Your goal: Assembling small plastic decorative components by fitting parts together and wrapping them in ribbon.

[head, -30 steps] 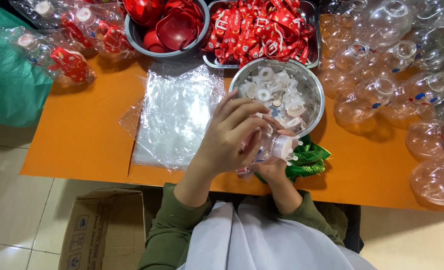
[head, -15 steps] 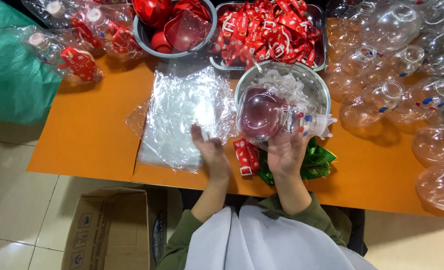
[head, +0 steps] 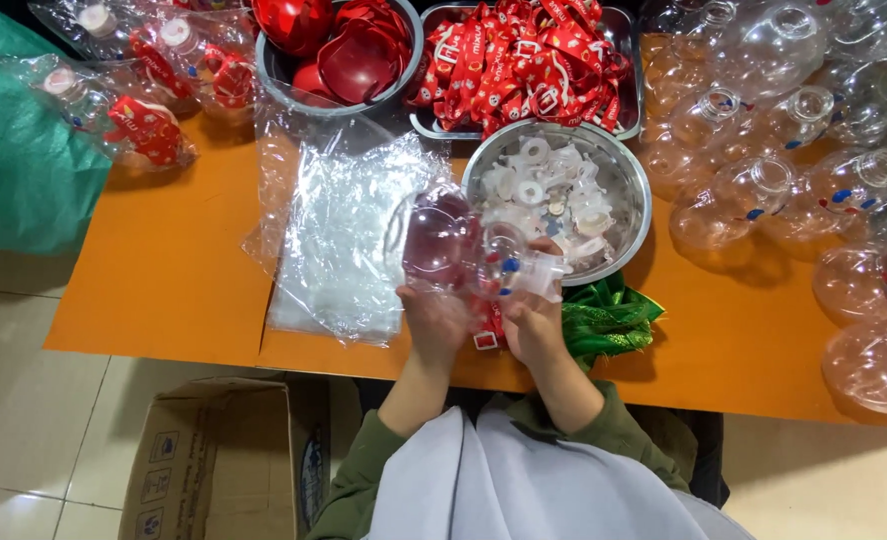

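A clear round plastic bottle lies on its side in both my hands, above the near edge of the orange table. My left hand cups its bulb from below. My right hand grips its neck end, where a white cap sits. A red label strip lies between my hands on the table. A round steel bowl of white caps stands just behind the bottle.
A stack of clear plastic bags lies left of my hands, green ribbon to the right. Behind are a bowl of red half-shells, a tray of red labels, bagged finished bottles and many bare bottles. A cardboard box stands on the floor.
My left hand has come back from the plastic bags to the bottle's bulb. The bottle has dropped lower and now lies sideways between both hands.
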